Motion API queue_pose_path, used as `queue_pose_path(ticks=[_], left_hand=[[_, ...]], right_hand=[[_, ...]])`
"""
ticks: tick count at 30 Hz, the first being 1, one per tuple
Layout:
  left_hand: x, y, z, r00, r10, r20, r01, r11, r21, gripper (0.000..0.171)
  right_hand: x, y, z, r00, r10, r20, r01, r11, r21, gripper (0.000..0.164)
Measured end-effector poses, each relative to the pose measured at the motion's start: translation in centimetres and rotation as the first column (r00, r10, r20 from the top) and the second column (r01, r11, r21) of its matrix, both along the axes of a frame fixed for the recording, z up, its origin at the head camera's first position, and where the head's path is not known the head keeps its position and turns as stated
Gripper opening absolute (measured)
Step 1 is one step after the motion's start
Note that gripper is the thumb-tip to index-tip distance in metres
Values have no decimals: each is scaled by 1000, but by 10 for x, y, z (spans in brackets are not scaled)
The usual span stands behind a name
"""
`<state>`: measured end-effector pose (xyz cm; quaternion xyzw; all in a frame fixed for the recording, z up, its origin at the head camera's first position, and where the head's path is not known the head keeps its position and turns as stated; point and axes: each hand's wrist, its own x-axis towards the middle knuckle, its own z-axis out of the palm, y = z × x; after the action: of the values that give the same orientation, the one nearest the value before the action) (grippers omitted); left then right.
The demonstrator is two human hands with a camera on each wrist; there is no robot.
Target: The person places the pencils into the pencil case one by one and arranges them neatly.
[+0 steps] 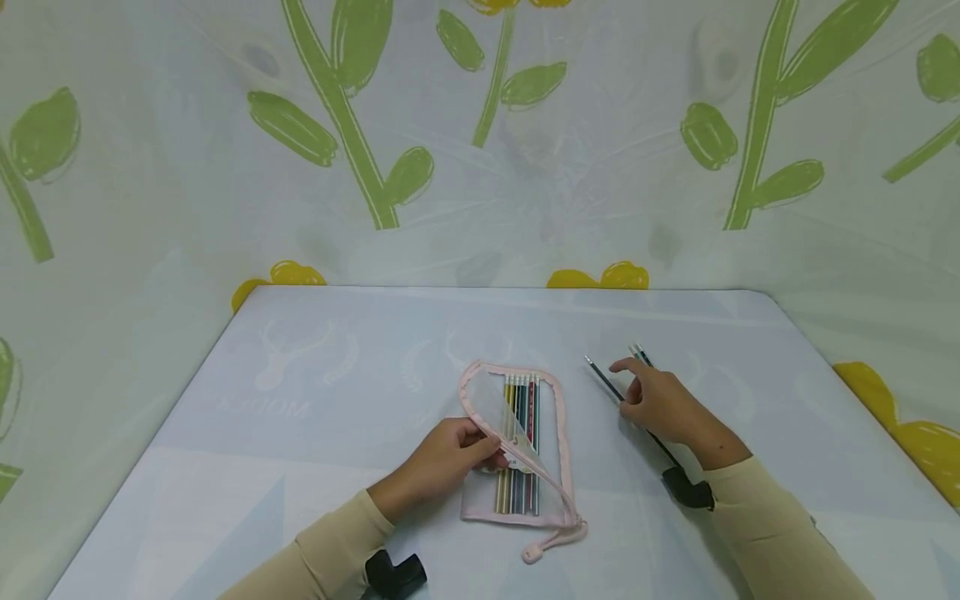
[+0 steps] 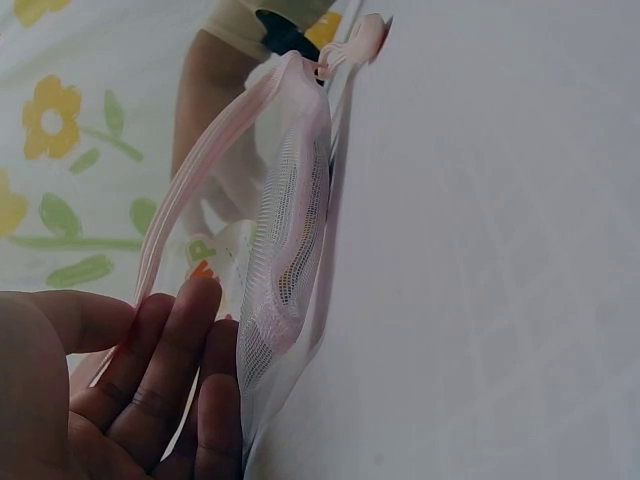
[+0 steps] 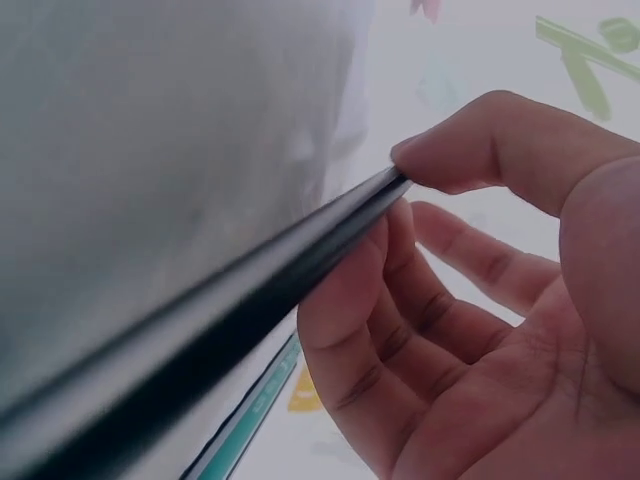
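Observation:
A clear pouch with pink zip edging (image 1: 562, 417) lies on the table, its upper flap lifted on the left. My left hand (image 1: 442, 462) pinches the pink zip edge (image 2: 185, 195) between thumb and fingers. Several pencils (image 1: 519, 492) lie side by side inside the pouch. To the right of it, my right hand (image 1: 667, 408) pinches a dark pencil (image 1: 604, 380) between thumb and index finger. Pencil ends (image 1: 640, 354) show just behind that hand, the rest hidden by it. A teal pencil (image 3: 245, 430) lies below the held one in the right wrist view.
The pale table (image 1: 337, 500) has faint printed patterns and reaches back to a sheet (image 1: 585, 225) with green stems and yellow flowers. A pink zip pull (image 1: 534, 552) trails from the pouch's near right corner. Black wrist mounts (image 1: 395, 575) sit below both wrists.

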<state>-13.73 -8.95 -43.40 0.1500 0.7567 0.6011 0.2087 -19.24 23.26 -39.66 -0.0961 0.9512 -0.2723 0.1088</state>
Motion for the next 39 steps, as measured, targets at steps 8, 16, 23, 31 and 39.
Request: queue_pose_path(ticks=[8,16,23,31,39], left_hand=[[0,0,-1,1000,-7,2,7,1000,14,32],[0,0,0,1000,-10,-2,10,1000,8,33],[0,-1,1,1000,-8,1,8,1000,7,33],[0,0,1,1000,-5,-2,5,1000,10,32],[-1,0,0,1000,-5,-3,5,1000,7,31]], right_hand=[[-2,3,-1,999,27,-46,-28,999,-26,45],[-2,3,-1,999,23,-31,-26,997,-75,43],[0,1,4,999,30,23,-25,984,-177,42],[-1,-4,10,998,-15,56,29,967,-253,42],[-1,-6,9,993,-43,109,76,943,-325,45]])
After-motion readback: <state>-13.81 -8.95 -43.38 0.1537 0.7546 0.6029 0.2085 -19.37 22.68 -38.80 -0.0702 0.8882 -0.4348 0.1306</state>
